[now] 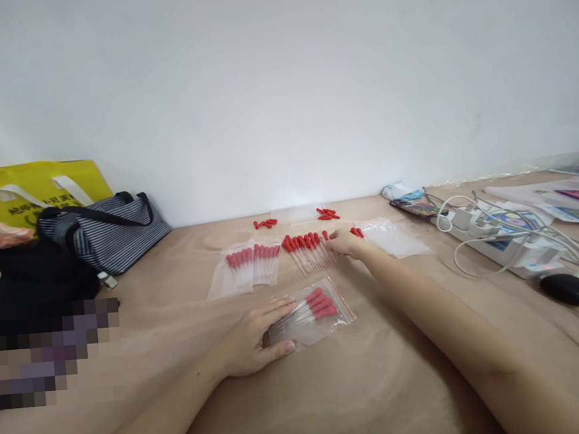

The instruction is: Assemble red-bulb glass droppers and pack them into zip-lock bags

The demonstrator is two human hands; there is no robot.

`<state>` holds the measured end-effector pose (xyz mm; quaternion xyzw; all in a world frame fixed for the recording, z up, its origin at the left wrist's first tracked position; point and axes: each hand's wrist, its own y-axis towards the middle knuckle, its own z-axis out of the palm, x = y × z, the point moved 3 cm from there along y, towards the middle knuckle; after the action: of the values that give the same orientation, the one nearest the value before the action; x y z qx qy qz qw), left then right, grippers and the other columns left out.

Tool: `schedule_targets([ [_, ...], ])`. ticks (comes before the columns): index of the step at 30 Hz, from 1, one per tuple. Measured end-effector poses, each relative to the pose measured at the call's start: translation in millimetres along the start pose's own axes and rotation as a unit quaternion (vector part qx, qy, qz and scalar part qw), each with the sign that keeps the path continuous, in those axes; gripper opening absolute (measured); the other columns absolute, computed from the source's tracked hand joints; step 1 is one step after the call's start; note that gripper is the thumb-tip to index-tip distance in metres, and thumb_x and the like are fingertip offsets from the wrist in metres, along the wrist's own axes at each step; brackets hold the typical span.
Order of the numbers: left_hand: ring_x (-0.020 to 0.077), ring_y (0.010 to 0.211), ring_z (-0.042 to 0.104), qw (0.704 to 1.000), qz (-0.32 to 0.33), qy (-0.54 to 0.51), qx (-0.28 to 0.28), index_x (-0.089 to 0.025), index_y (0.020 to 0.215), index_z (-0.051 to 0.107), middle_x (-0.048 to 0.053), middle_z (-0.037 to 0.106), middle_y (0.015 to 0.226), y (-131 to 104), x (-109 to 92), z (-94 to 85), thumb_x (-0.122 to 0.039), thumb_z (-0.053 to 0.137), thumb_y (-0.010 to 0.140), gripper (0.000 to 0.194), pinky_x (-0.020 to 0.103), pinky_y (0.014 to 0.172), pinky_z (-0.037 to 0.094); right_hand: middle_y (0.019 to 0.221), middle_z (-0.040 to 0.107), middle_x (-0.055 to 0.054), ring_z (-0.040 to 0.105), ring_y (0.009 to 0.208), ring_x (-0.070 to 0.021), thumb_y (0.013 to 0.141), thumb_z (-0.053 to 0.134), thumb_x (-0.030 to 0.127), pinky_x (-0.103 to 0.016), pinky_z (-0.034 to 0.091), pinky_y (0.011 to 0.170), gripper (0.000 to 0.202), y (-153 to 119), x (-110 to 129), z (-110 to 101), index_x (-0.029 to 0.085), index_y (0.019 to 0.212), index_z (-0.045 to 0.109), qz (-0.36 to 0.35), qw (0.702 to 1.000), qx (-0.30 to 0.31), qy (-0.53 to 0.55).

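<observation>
My left hand rests with thumb and fingers apart on the left part of a clear zip bag. Inside that bag lie several glass droppers with red rubber bulbs, bulbs toward the zip end. Farther off, my right hand has its fingertips pinched at a red-bulbed dropper. This is at the right end of a row of loose droppers. Filled bags of droppers lie left of that row. The right fingertips are small and partly hidden.
Loose red bulbs and more bulbs lie near the wall, with glass tubes between them. Flat clear bags sit right of my right hand. A power strip with cables is at right; a striped bag stands left.
</observation>
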<state>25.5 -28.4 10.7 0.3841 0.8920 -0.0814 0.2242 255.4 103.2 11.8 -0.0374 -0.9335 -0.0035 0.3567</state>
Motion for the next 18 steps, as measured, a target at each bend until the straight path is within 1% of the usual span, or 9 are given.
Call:
schedule_targets([
  [2,0.0250,0.123,0.033,1.000,-0.001,0.001,0.002,-0.023,0.129,0.035,0.007,0.037,0.135,0,0,0.1,-0.044,0.050,0.079,0.057,0.044,0.100,0.028,0.054,0.055,0.000,0.051,0.045,-0.0112,0.072,0.050,0.018,-0.021,0.039,0.042,0.035,-10,-8,-4,0.008,0.106,0.048,-0.006,0.999,-0.006,0.042],
  [4,0.0253,0.123,0.032,1.000,-0.004,0.004,0.004,-0.023,0.129,0.035,0.007,0.036,0.135,-1,0,-0.1,-0.044,0.050,0.079,0.057,0.044,0.100,0.028,0.055,0.052,0.004,0.051,0.045,-0.0099,0.071,0.050,0.015,-0.019,0.041,0.043,0.052,-26,-18,-6,0.011,0.120,0.032,-0.020,0.994,-0.002,0.104],
  [6,0.0256,0.123,0.032,1.000,-0.008,0.007,0.005,-0.024,0.129,0.035,0.006,0.036,0.135,-1,0,-0.7,-0.044,0.050,0.078,0.057,0.044,0.100,0.028,0.054,0.048,0.009,0.050,0.042,-0.0099,0.068,0.052,0.015,-0.020,0.041,0.041,0.067,-47,-28,-7,0.018,0.126,0.018,-0.052,0.966,0.014,0.254],
  [7,0.0257,0.123,0.032,1.000,-0.010,0.009,0.004,-0.024,0.129,0.035,0.006,0.036,0.135,-1,0,-0.9,-0.044,0.050,0.078,0.057,0.044,0.100,0.028,0.055,0.047,0.009,0.051,0.042,-0.0102,0.067,0.054,0.016,-0.021,0.042,0.041,0.072,-58,-32,-7,0.021,0.126,0.014,-0.065,0.948,0.021,0.311],
  [9,0.0256,0.123,0.032,1.000,-0.011,0.013,0.005,-0.025,0.129,0.035,0.006,0.036,0.135,-1,-1,-1.1,-0.044,0.050,0.078,0.057,0.045,0.100,0.028,0.059,0.048,0.009,0.054,0.044,-0.0111,0.066,0.058,0.022,-0.023,0.045,0.042,0.074,-79,-40,-5,0.026,0.124,0.013,-0.077,0.920,0.024,0.385],
  [12,0.0252,0.123,0.032,1.000,-0.008,0.015,0.004,-0.024,0.129,0.035,0.006,0.037,0.134,0,-1,-0.7,-0.044,0.050,0.079,0.056,0.045,0.100,0.029,0.061,0.050,0.009,0.057,0.048,-0.0116,0.067,0.061,0.032,-0.025,0.048,0.047,0.066,-102,-46,0,0.025,0.117,0.018,-0.074,0.891,0.028,0.447],
  [15,0.0252,0.123,0.033,1.000,-0.011,0.021,-0.001,-0.023,0.129,0.036,0.006,0.038,0.134,1,-2,0.2,-0.044,0.050,0.078,0.057,0.044,0.100,0.029,0.062,0.053,0.007,0.058,0.050,-0.0114,0.067,0.062,0.039,-0.027,0.049,0.051,0.060,-115,-45,5,0.024,0.109,0.022,-0.058,0.872,0.041,0.484],
  [18,0.0258,0.123,0.033,0.999,-0.019,0.031,-0.009,-0.022,0.128,0.036,0.007,0.039,0.134,2,-2,1.0,-0.045,0.050,0.078,0.057,0.045,0.100,0.029,0.064,0.055,0.006,0.059,0.055,-0.0121,0.065,0.063,0.044,-0.028,0.049,0.055,0.056,-120,-42,8,0.024,0.102,0.026,-0.039,0.850,0.056,0.522],
])
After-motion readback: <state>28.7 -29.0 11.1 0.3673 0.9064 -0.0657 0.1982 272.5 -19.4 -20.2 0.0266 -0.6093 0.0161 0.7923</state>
